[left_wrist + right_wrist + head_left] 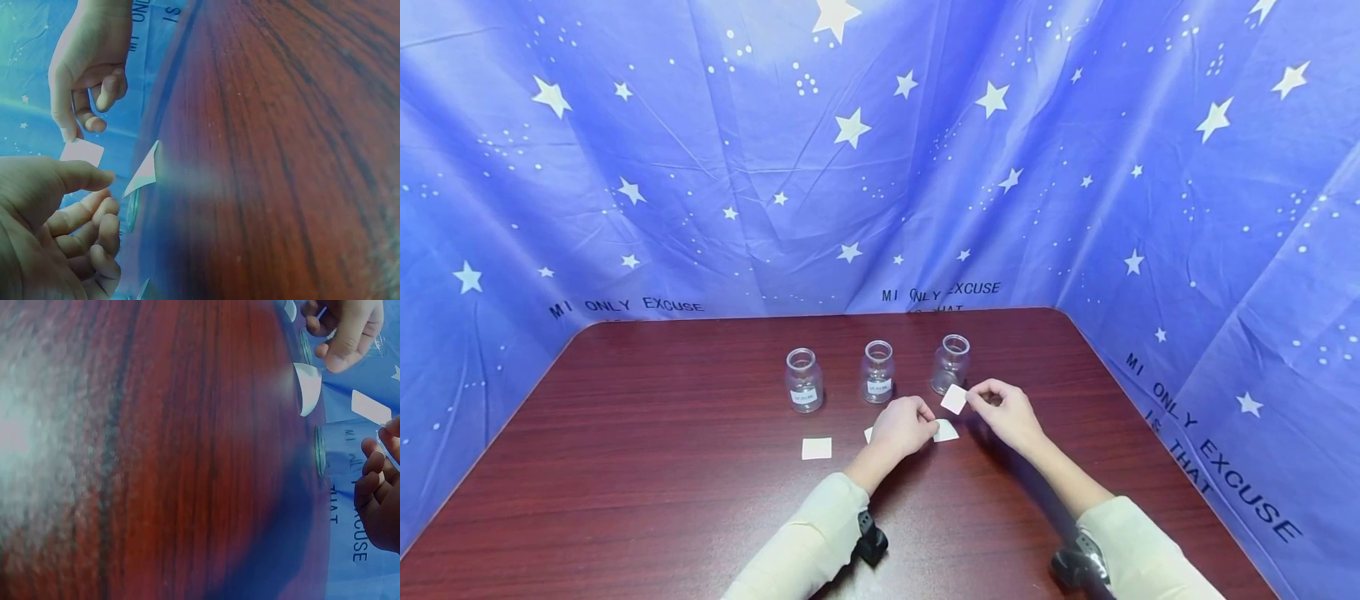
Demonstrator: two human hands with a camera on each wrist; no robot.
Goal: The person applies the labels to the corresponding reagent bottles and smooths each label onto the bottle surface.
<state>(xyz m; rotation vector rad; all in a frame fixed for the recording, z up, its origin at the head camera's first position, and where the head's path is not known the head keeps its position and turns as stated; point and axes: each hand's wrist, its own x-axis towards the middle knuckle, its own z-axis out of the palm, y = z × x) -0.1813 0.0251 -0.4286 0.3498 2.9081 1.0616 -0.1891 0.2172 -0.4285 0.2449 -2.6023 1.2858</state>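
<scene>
My right hand [1006, 413] pinches a small white square label [953, 399] by its edge, between thumb and fingertip. It hangs just in front of the right glass jar [953, 358], overlapping its lower part in the head view. To the left, my left hand [904, 427] has its fingers loosely bent, with a gap between thumb and fingers in the left wrist view [69, 225]. Close by its fingertips, a white paper piece [947, 430] lies on the table with a curled-up edge. Another white paper [868, 434] is mostly hidden behind the left hand.
Two more glass jars, the middle one [877, 367] and the left one [802, 375], stand in the row with printed white labels on their fronts. A flat white square [817, 449] lies before the left jar. Starry blue cloth [760, 167] hangs around the dark wooden table [647, 467].
</scene>
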